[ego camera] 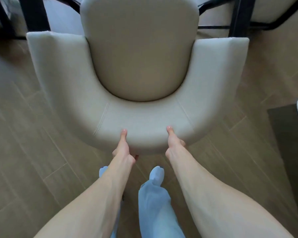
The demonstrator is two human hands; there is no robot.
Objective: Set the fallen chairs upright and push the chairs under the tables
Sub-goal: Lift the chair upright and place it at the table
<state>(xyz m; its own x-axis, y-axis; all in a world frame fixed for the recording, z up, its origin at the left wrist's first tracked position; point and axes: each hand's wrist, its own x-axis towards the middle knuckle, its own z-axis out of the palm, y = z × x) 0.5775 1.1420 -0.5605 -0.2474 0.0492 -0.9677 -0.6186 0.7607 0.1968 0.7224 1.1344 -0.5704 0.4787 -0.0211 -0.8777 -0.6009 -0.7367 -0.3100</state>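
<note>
I held the chair [138, 83] upright by the curved top of its back, left hand [122, 148] and right hand [175, 145] both gripping the rim, thumbs on top, fingers curled behind. The seat lay just beyond my grip, its front edge reaching the dark bench legs [239, 16]. My worry: pushing off-centre could swing an armrest into a leg, or the arms might catch under the bench top, which I could not see.
</note>
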